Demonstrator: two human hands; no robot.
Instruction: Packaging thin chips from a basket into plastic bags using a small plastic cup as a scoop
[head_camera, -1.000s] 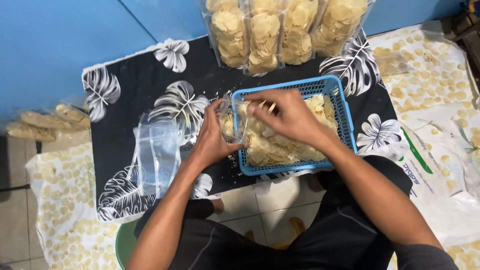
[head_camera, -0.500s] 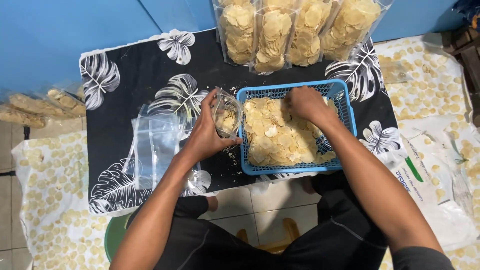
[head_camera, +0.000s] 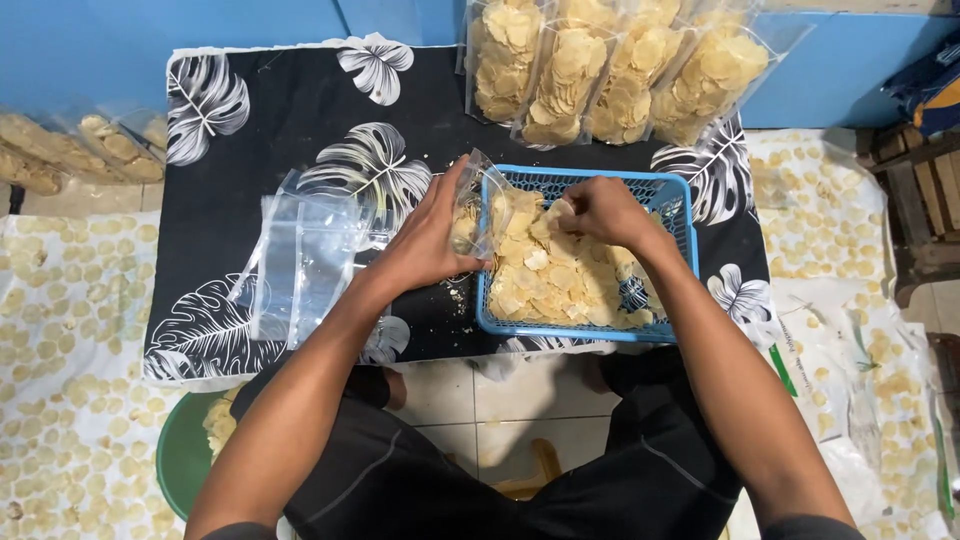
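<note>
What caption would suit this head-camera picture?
Left hand holds a clear bag open beside a blue basket while right hand gathers chips.

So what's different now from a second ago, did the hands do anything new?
The right hand has moved from the small clear bag's mouth back over the blue basket, gathering chips. The left hand still holds the bag open at the basket's left edge. Filled bags and empty bags stayed put.
</note>
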